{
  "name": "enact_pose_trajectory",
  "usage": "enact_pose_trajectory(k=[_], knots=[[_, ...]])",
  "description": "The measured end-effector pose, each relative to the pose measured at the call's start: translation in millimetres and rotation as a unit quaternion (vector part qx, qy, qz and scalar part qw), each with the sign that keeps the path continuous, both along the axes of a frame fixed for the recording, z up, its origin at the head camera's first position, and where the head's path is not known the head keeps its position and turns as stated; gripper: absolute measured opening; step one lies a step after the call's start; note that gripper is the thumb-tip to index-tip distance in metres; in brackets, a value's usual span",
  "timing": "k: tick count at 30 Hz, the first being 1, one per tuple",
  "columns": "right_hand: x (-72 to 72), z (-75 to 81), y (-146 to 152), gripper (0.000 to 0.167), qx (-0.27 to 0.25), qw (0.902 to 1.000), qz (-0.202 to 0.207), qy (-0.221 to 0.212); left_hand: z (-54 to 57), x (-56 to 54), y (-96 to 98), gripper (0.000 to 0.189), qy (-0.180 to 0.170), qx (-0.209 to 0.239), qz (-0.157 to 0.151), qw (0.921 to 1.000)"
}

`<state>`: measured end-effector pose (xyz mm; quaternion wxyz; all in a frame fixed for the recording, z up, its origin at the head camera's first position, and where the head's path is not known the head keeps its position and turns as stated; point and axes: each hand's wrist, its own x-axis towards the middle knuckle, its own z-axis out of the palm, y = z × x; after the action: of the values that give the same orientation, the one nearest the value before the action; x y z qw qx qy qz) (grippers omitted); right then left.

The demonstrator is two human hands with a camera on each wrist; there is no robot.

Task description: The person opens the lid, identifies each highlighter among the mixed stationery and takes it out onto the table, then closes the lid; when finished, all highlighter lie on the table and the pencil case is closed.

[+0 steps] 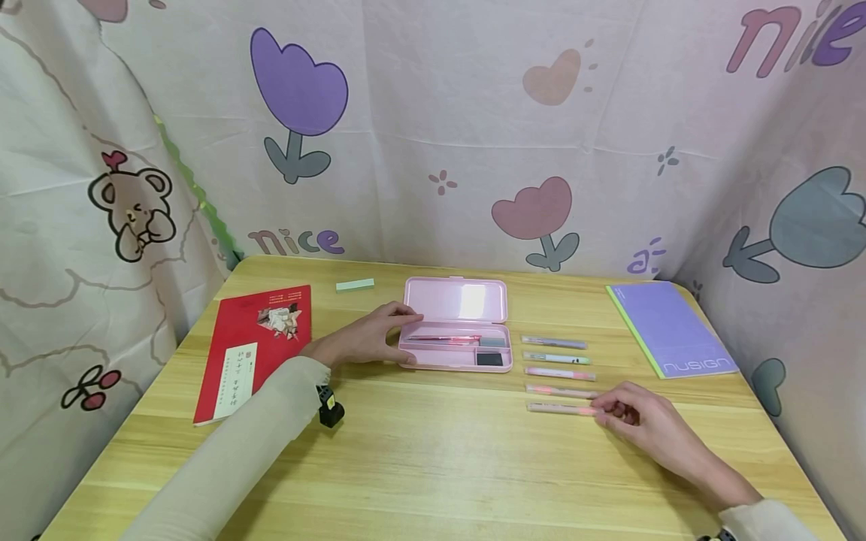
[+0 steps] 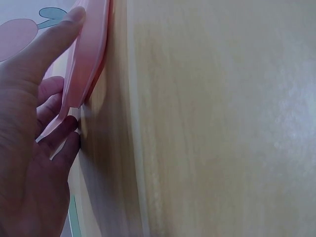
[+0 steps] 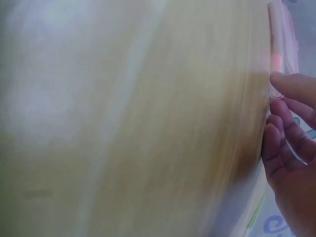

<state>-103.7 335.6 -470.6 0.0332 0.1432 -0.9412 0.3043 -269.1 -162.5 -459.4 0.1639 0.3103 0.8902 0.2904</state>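
A pink pencil case (image 1: 455, 364) lies with its lid (image 1: 443, 300) raised toward the back. Inside it are a slim red pen (image 1: 453, 340), a grey piece (image 1: 491, 342) and a black block (image 1: 489, 359) in the right-hand compartments. My left hand (image 1: 368, 336) grips the left end of the case, thumb on its near side and fingers farther back. Right of the case, several pens lie in a column. My right hand (image 1: 643, 421) pinches the right end of the nearest pen (image 1: 558, 409) between thumb and fingers; the left wrist view shows the thumb (image 2: 64, 32) against the case wall.
A red book (image 1: 271, 361) lies on the left, partly under my left forearm. The small pale green bar (image 1: 355, 285) sits behind my left hand. At the back right is a purple notebook (image 1: 670, 327). A printed curtain (image 1: 419, 90) hangs around the wooden table (image 1: 433, 466).
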Motion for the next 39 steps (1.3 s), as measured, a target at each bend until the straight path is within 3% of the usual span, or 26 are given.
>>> enact_pose_trajectory(k=[11,16,20,26,33,39], knots=[[0.6,1.8,0,0.017,-0.013,0.9999,-0.007,-0.002,-0.6,-0.2,-0.3,0.096,0.001,-0.006,-0.001,1.0],[-6.3,12.9,4,0.014,-0.015,0.9987,-0.014,0.047,0.2,0.4,-0.1,0.097,0.0,-0.003,-0.003,1.0],[-19.5,26.4,1,0.015,-0.02,0.9958,0.003,0.09,0.6,0.5,0.5,0.097,-0.001,-0.004,-0.002,1.0],[-47.9,41.2,-27,0.012,-0.021,0.9949,0.036,0.092,-1.1,0.9,0.0,0.097,-0.004,-0.004,0.002,1.0],[-84.5,45.7,-77,0.015,-0.019,0.9969,0.066,0.039,-3.0,0.8,-0.6,0.096,-0.005,0.002,0.003,1.0],[-103.5,42.4,-119,0.02,-0.039,0.9942,0.099,-0.015,-2.4,1.5,-1.1,0.096,0.001,0.003,0.001,1.0]])
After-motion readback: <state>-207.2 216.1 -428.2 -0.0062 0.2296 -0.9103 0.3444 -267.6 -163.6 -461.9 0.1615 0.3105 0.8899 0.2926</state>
